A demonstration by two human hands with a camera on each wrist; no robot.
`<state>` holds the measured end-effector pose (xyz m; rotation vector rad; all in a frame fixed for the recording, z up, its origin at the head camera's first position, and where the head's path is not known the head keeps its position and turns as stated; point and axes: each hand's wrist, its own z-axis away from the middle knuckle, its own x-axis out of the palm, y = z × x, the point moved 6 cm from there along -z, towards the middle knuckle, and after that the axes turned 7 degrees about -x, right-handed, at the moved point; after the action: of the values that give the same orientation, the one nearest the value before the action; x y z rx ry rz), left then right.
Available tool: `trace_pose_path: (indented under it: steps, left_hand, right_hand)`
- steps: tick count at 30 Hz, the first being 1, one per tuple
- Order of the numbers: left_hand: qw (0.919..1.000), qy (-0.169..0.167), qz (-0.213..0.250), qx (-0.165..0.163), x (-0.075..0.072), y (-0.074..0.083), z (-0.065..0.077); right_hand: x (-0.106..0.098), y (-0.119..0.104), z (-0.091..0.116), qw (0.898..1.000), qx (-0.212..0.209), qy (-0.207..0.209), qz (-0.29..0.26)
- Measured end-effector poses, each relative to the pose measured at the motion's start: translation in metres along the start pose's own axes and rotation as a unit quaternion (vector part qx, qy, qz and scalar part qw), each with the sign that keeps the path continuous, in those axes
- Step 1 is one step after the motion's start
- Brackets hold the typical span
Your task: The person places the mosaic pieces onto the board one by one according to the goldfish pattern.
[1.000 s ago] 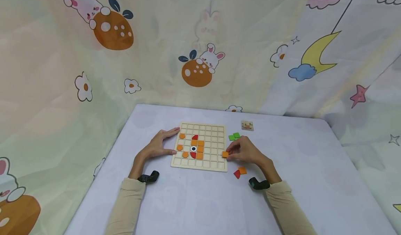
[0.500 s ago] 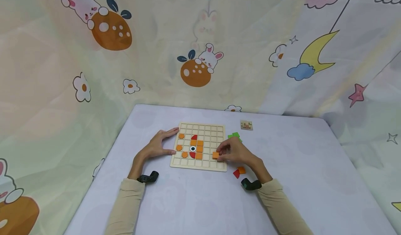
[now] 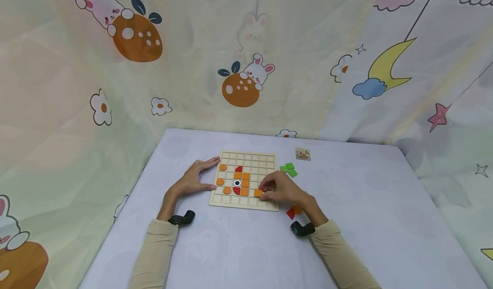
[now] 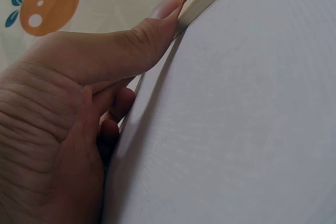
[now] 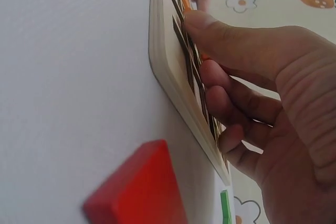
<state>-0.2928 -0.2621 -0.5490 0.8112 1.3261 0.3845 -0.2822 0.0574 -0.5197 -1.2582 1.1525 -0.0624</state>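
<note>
A pale wooden grid board [image 3: 231,201] lies on the table. It bears several orange squares, two red quarter-round pieces [image 3: 239,169], a white eye tile [image 3: 237,183] and three orange discs [image 3: 223,168] near its left side. My left hand [image 3: 191,180] rests against the board's left edge, thumb and fingers spread; in the left wrist view the thumb [image 4: 131,45] touches the edge. My right hand [image 3: 283,188] pinches an orange square tile [image 3: 258,193] over the lower right cells. In the right wrist view the fingers mostly hide that tile.
Right of the board lie three green tiles [image 3: 289,166]. A red piece [image 3: 290,213] and an orange piece [image 3: 297,210] lie near the right wrist. A small patterned card [image 3: 303,154] sits at the back of the white table [image 3: 239,250]. Printed cloth hangs behind.
My right hand has carried the orange square tile leftward, from the board's right edge in over its cells. The left hand keeps its place at the left edge.
</note>
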Motion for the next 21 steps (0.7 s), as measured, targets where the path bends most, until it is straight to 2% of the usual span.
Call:
trace_pose_path:
  steps: [13, 21]
  left_hand:
    - [1.0, 0.002, -0.002, 0.007, -0.0006, -0.0017, -0.0001]
    - [1.0, 0.005, -0.002, 0.004, -0.0008, -0.0028, 0.0003]
  right_hand:
    - [0.0057, -0.0037, -0.0061, 0.999, 0.018, -0.004, 0.03]
    - [0.0061, -0.0043, -0.0059, 0.999, 0.013, 0.004, 0.044]
